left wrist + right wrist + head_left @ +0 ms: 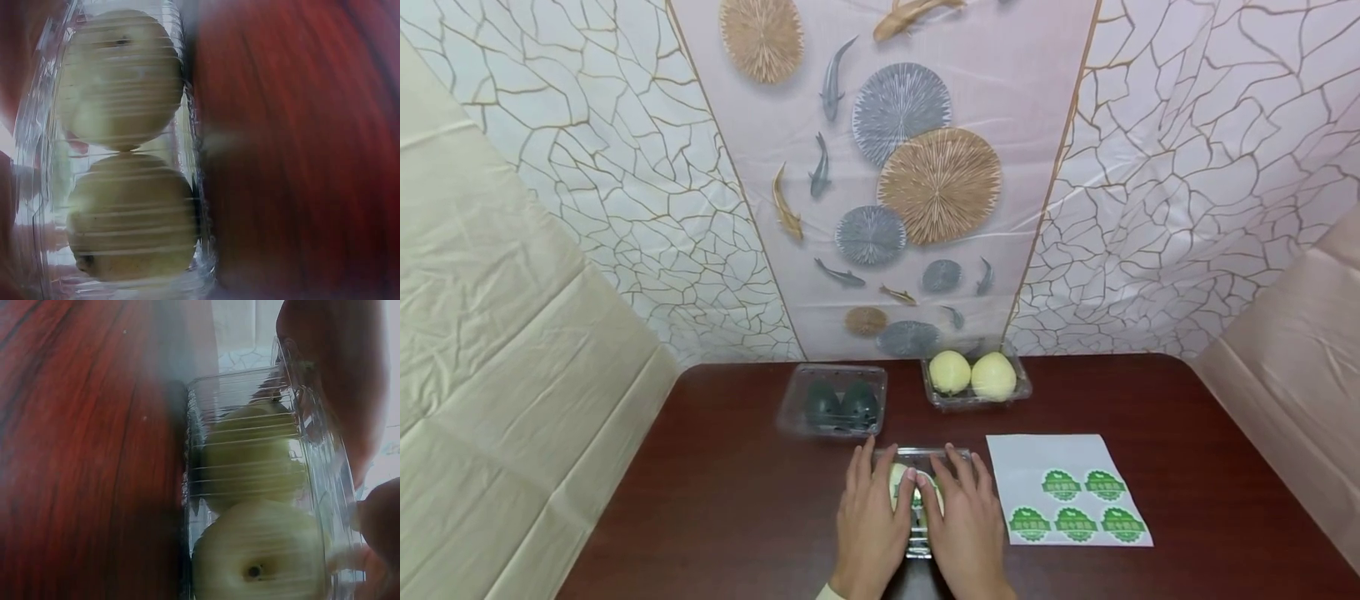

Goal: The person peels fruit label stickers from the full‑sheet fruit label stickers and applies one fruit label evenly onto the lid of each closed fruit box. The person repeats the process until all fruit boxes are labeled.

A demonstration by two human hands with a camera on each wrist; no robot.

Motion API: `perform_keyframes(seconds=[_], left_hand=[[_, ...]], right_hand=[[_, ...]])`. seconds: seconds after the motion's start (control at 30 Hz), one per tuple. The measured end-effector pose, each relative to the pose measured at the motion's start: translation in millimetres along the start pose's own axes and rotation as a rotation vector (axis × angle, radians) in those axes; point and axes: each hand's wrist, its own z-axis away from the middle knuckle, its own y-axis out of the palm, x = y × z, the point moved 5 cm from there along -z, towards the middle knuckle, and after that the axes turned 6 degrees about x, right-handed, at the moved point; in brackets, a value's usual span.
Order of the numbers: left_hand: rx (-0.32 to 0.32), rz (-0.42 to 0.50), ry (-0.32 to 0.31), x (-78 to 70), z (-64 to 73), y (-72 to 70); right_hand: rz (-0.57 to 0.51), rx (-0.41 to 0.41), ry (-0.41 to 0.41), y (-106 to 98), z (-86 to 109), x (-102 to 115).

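In the head view, saw the left hand [871, 525] and right hand [964, 525] resting with nearly straight fingers [961, 477] on top of a clear container [919, 546] of pale fruit [897, 475] on the dark table [737, 500], curled round nothing. Noted a sheet [1026, 458] of green stickers [1077, 524] just right of it, and farther back a box [793, 410] of dark green fruit [859, 404] beside another box [942, 402] of yellowish fruit [994, 377]. In the left wrist view, saw two fruits touching inside the container, behind ribbed plastic [161, 145]. In the right wrist view, found the same container beside blurred fingers.

dark red table [715, 500] with three clear boxes [919, 551] [793, 408] [951, 403] and a sticker sheet [1067, 454]
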Motion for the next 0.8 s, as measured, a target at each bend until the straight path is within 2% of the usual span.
perform_keyframes(seconds=[0.2, 0.37, 0.53, 0.67, 0.73, 0.8], left_hand=[[-0.049, 0.022, 0.007, -1.4, 1.1, -1.6], [-0.071, 0.043, 0.015, -2.3, 1.8, -3.4], [-0.073, 0.017, 0.046, -1.5, 2.9, -9.1], [-0.077, -0.046, 0.127, 0.8, 5.7, -19.8], [-0.038, -0.078, 0.204, 0.8, 7.7, -24.5], [0.035, -0.133, 0.303, -0.2, 11.1, -26.8]], right_hand=[[-0.028, -0.042, 0.007, -3, -0.4, 0], [-0.031, -0.081, -0.034, -6, -0.8, -3], [-0.05, -0.043, -0.1, -8, -0.5, -7], [-0.049, 0.01, -0.161, -9, 3.8, -10], [-0.032, 0.04, -0.187, -9, 7.6, -11], [0.001, 0.074, -0.223, -10, 11.9, -13]])
